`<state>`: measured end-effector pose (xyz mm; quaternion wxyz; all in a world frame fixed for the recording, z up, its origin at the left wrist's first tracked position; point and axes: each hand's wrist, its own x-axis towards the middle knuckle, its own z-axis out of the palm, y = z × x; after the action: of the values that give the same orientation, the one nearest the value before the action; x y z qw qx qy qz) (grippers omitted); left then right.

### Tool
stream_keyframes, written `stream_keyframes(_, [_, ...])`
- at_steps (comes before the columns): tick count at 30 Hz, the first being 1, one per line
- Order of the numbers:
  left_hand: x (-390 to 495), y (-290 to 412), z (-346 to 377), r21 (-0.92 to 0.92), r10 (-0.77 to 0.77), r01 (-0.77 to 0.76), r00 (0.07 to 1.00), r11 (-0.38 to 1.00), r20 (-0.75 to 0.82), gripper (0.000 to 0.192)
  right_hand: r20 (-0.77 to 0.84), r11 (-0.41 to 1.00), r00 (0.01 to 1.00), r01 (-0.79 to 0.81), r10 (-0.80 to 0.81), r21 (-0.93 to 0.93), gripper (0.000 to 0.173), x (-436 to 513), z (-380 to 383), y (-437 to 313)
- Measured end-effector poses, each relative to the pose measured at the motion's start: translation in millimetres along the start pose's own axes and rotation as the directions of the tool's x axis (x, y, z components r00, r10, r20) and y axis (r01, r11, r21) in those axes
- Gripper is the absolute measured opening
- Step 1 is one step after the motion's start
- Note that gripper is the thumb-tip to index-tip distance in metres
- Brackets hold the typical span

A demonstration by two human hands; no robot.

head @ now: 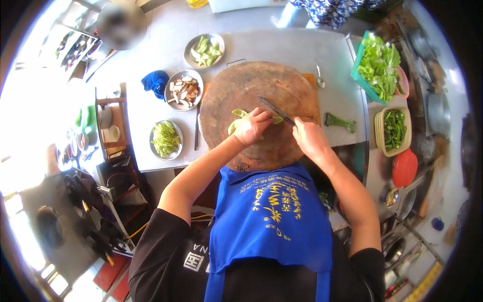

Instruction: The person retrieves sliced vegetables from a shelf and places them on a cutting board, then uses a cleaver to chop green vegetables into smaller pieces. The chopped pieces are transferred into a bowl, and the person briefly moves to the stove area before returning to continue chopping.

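Note:
A thick round wooden chopping block (260, 83) stands before me at the table's near edge. On it, the fingers of my left hand (252, 126) press down on a flat green bean pod (277, 120), and another pod (239, 113) shows beside the wrist. My right hand (310, 139) grips the handle of a knife (277, 109). The blade slants up and left, close beside my left fingertips and touching or just above the pod; which of the two I cannot tell.
Left of the block are plates of shredded green vegetable (166, 139), sliced mushrooms (185, 91) and cut pods (205, 51), a blue cloth (155, 83) and chopsticks (197, 128). Rightward lie a green peeler (339, 122), a spoon (320, 81), a lettuce basket (361, 81) and a green pepper basket (381, 139).

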<state>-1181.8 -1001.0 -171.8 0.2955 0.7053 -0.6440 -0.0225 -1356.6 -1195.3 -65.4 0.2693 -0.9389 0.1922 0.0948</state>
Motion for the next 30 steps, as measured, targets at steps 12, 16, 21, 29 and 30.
stream_keyframes(12, [-3.5,5.3,4.0,0.003,-0.049,0.05,0.997,0.999,-0.063,0.041,0.004,0.999,0.999,-0.034,0.034,-0.027,0.03,-2.7,25.4,-4.4])
stream_keyframes(16, [-3.6,3.5,4.1,0.003,-0.051,0.052,0.995,0.999,-0.089,0.039,-0.046,0.995,0.999,-0.008,0.013,0.1,0.025,2.5,15.3,11.7])
stream_keyframes(21, [-3.0,4.6,9.3,-0.039,-0.074,0.069,0.988,0.997,-0.138,0.037,-0.024,0.996,0.999,-0.036,0.038,0.086,0.025,-5.3,26.2,-7.4])
stream_keyframes(29, [-4.8,10.5,4.8,-0.06,-0.142,0.135,0.982,0.989,-0.128,0.033,-0.062,0.997,0.997,-0.051,0.054,0.049,0.022,-3.8,31.2,-14.9])
stream_keyframes(30, [-0.2,10.6,3.8,-0.072,-0.132,0.122,0.98,0.99,-0.148,0.032,-0.075,0.992,0.996,-0.04,0.05,0.124,0.023,2.5,38.8,-3.5])
